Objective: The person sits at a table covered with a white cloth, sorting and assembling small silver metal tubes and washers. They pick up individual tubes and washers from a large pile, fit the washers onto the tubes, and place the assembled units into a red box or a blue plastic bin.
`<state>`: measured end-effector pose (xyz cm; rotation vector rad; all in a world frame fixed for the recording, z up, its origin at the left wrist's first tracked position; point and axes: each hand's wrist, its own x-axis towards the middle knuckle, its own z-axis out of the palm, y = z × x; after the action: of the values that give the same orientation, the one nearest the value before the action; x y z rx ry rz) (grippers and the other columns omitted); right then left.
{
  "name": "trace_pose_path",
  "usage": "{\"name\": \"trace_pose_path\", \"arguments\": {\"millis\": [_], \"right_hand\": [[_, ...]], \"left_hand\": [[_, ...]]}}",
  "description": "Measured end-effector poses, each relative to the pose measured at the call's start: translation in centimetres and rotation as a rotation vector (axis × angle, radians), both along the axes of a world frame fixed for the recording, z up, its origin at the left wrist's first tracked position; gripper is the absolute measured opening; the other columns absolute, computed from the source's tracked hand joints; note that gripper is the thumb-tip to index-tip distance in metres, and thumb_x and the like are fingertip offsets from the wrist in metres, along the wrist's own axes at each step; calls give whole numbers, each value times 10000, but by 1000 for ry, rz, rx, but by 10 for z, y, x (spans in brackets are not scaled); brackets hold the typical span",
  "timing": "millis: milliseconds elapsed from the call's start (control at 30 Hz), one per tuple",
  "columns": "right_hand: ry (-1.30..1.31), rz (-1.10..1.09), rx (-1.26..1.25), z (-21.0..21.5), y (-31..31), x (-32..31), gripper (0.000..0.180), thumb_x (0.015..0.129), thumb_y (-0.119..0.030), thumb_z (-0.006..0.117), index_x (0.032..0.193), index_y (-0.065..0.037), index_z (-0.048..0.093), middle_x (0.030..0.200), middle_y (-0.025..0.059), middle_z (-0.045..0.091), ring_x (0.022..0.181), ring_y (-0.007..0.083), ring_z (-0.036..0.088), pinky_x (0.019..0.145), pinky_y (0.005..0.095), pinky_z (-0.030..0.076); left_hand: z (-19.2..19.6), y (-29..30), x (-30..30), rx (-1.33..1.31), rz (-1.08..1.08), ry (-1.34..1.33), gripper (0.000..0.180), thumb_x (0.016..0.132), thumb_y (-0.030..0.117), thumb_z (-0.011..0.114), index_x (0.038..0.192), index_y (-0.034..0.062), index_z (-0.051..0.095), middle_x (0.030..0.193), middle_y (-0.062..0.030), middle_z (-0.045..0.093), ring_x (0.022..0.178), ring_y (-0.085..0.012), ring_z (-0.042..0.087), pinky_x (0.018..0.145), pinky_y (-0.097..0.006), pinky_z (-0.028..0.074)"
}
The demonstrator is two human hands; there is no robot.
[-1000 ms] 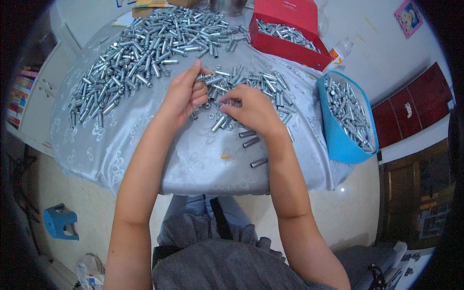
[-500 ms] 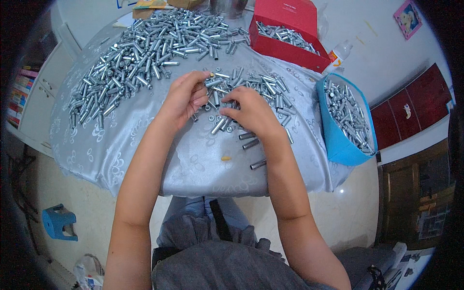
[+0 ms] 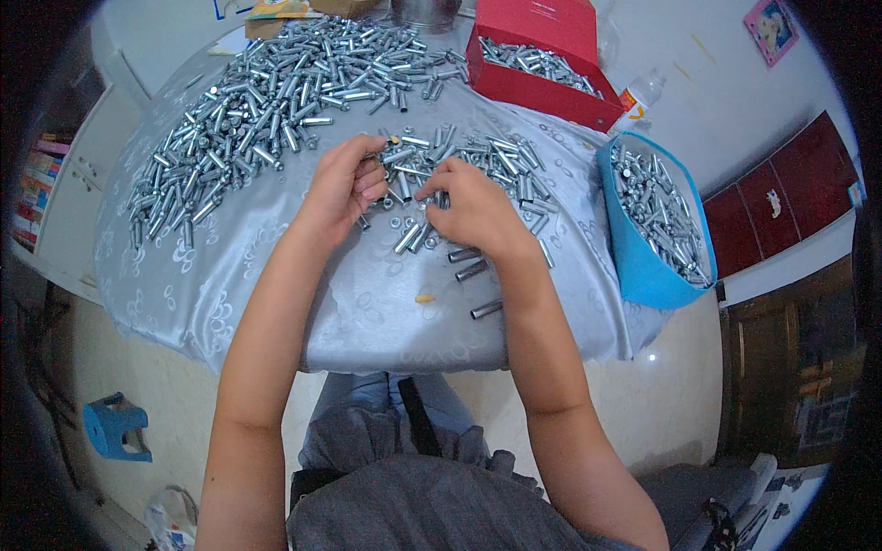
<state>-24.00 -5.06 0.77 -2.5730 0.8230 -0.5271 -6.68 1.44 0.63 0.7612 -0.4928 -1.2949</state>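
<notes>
Cloth-draped counter (image 3: 377, 326), metal sleeves (image 3: 405, 241) strewn; left fingers (image 3: 369, 180) curled, right fingers (image 3: 441, 175) narrowly parted, hold unclear in both, best to pinch single sleeves lightly.

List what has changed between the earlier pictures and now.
On the left hand, the thumb, raised earlier, has tipped down rightward; whether its grip changed is unclear. The right hand stays at the smaller metal pile. The large pile, red box and blue bin stay put.

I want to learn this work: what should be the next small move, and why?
Perhaps the right hand should pinch one metal tube from the small pile, because its fingertips are right beside that pile; whether it already holds one is unclear.
</notes>
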Motion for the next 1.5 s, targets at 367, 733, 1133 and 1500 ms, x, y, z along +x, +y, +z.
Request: {"name": "trace_pose_path", "arguments": {"millis": [367,733,1133,1500], "right_hand": [[-35,67,-142,-4,-6,2,185,702,-63,655,878,-37,606,852,125,607,884,299,555,791,385,439],[-802,138,767,7,1,14,185,785,-70,667,944,9,616,901,67,642,828,104,595,729,233,470],[-819,184,934,12,5,15,214,788,-45,664,983,23,611,911,74,640,807,119,600,756,233,483],[-650,90,1230,12,-1,10,173,823,-112,651,961,-24,595,840,30,614,724,83,583,653,190,494]], "left_hand": [[7,2,-4,45,-26,-43,151,823,104,558,730,89,441,553,66,285,463,-38,291,413,-210,259],[6,6,-8,91,-108,-155,140,827,121,571,737,98,467,550,69,302,458,-34,302,410,-208,256],[9,8,-8,29,-195,-128,162,851,157,551,731,103,457,565,58,318,460,-43,307,420,-210,257],[6,9,-11,7,-212,-141,175,848,161,546,713,113,446,542,54,315,433,-48,301,411,-213,260]]}}
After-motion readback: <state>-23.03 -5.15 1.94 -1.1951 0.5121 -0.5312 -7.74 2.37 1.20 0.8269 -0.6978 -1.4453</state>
